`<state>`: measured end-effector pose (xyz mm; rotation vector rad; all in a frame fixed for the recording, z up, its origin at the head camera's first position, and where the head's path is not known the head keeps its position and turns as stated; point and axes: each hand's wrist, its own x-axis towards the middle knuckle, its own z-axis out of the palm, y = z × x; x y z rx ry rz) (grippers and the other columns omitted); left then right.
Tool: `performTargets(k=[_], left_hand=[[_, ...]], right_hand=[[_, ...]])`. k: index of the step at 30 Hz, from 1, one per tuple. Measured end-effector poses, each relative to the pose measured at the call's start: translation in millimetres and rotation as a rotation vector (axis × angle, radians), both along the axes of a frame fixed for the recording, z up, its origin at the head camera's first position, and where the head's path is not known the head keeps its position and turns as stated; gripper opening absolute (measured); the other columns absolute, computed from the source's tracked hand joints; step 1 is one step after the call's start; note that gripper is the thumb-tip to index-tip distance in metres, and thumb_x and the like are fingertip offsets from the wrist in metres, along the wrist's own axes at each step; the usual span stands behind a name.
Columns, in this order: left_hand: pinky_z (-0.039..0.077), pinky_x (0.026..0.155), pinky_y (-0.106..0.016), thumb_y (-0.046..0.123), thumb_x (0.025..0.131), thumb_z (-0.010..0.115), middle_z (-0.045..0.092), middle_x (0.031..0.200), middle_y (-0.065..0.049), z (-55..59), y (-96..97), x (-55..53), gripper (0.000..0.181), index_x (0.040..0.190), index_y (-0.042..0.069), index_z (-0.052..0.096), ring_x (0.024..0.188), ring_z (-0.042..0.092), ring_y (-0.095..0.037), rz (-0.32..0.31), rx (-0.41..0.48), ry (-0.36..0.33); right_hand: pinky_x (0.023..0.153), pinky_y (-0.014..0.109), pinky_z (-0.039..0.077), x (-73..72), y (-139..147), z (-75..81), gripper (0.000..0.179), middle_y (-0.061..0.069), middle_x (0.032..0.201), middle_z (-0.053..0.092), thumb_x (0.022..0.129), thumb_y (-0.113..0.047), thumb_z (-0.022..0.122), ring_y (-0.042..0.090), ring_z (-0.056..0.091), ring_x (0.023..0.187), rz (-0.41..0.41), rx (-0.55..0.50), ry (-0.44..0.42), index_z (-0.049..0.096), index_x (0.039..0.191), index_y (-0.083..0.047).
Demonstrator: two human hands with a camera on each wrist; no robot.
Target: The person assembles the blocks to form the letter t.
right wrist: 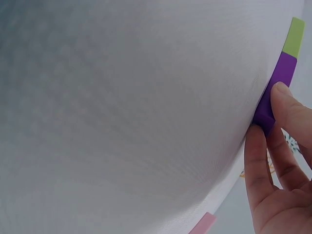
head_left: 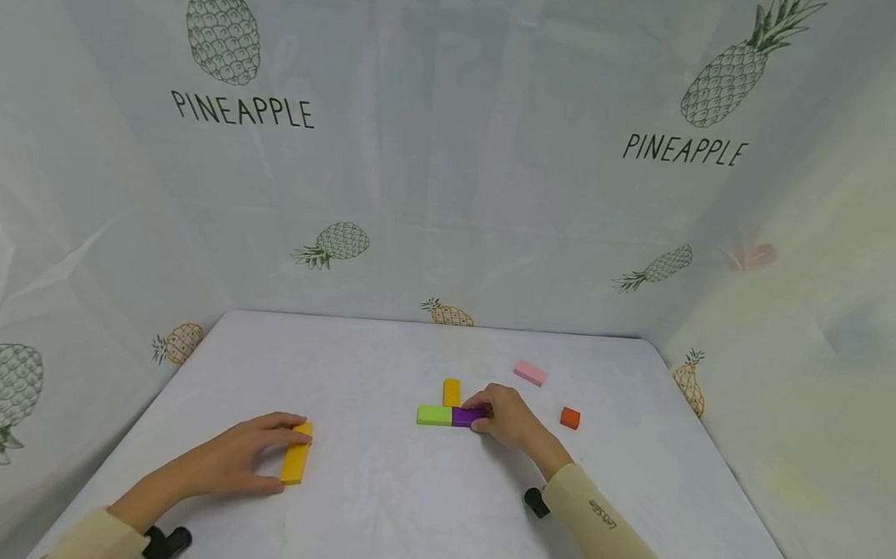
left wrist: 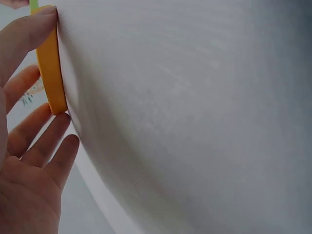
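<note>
On the left of the table, my left hand holds a long yellow block between thumb and fingers. In the left wrist view the thumb presses one end of that yellow block, with fingertips at its other end. My right hand pinches a purple block near its right end. The purple block lies end to end with a lime green block. Just behind where these two meet is a second yellow block, pointing away from me.
A pink block lies behind and to the right of my right hand. Further right sits a small orange-red block. The white table is bordered by pale curtains printed with pineapples. Both wrists carry black devices.
</note>
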<state>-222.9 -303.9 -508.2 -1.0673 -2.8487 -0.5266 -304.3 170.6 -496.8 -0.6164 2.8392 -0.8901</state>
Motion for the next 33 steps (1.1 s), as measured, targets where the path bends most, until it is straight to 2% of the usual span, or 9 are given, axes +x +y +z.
performTargets(k=[5, 12, 19, 26, 33], left_hand=[[0.055, 0.106, -0.049, 0.050, 0.084, 0.089, 0.058, 0.152, -0.002, 1.0, 1.8, -0.8, 0.060, 0.138, 0.033, 0.070, 0.134, 0.059, -0.030, 0.004, -0.007, -0.005], [0.056, 0.105, -0.046, 0.049, 0.082, 0.090, 0.059, 0.148, 0.003, -1.2, 4.8, -3.0, 0.061, 0.137, 0.034, 0.070, 0.131, 0.060, -0.023, -0.004, 0.001, 0.020], [0.055, 0.107, -0.046, 0.048, 0.083, 0.090, 0.056, 0.149, 0.009, -1.0, 14.0, -8.0, 0.062, 0.139, 0.033, 0.070, 0.132, 0.058, -0.019, -0.001, -0.003, -0.024], [0.056, 0.106, -0.045, 0.048, 0.085, 0.089, 0.057, 0.148, 0.007, 2.2, 31.6, -11.0, 0.060, 0.139, 0.030, 0.071, 0.131, 0.059, -0.020, -0.031, 0.050, 0.014], [0.052, 0.110, -0.049, 0.045, 0.087, 0.088, 0.055, 0.152, 0.005, 8.5, 59.3, -18.1, 0.060, 0.141, 0.027, 0.070, 0.135, 0.055, -0.020, -0.055, 0.072, -0.038]], right_hand=[[0.089, 0.033, 0.055, 0.3, -0.7, 0.8, 0.027, -0.004, 0.101, 0.067, 0.093, -0.011, 0.083, 0.015, 0.057, 0.092, -0.007, -0.009, -0.010, 0.081, 0.119, -0.016], [0.087, 0.033, 0.056, 0.8, -1.1, 1.2, 0.027, -0.003, 0.101, 0.068, 0.092, -0.010, 0.083, 0.014, 0.057, 0.092, 0.007, -0.009, 0.001, 0.081, 0.118, -0.015], [0.087, 0.033, 0.055, 0.0, -0.7, 1.0, 0.026, -0.004, 0.100, 0.067, 0.092, -0.009, 0.083, 0.015, 0.057, 0.091, 0.004, -0.011, 0.003, 0.082, 0.118, -0.015], [0.088, 0.035, 0.055, 0.5, -0.8, 1.1, 0.026, -0.003, 0.101, 0.067, 0.092, -0.009, 0.083, 0.015, 0.057, 0.092, 0.001, -0.012, -0.004, 0.081, 0.117, -0.015], [0.089, 0.035, 0.056, 1.0, -0.5, 1.4, 0.026, -0.003, 0.101, 0.068, 0.093, -0.009, 0.083, 0.015, 0.058, 0.092, 0.003, -0.014, -0.003, 0.081, 0.118, -0.014]])
